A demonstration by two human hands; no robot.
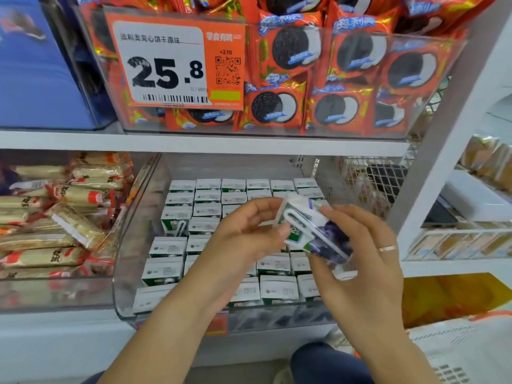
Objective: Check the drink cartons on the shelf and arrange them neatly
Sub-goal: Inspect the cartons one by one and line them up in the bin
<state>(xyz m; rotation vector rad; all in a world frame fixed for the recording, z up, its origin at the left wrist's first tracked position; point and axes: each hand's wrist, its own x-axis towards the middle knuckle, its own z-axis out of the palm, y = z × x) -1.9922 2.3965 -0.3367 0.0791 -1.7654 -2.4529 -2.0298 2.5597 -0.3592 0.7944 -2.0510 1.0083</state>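
Note:
A small white, green and purple drink carton (311,231) with a straw taped to its side is held tilted above the clear plastic bin (130,245). My left hand (243,236) pinches its left end with thumb and fingers. My right hand (363,245), a ring on one finger, grips its right and lower end. Below, several rows of matching cartons (177,248) stand upright in the bin; my hands hide the middle ones. One carton (176,220) in the left column shows its green front with a straw.
A shelf board (194,142) runs just above the bin, carrying a clear bin of orange cookie packs (346,79) and a price sign (174,62). Wrapped snack bars (55,217) fill the bin to the left. A white upright (443,134) and wire rack (368,181) stand right.

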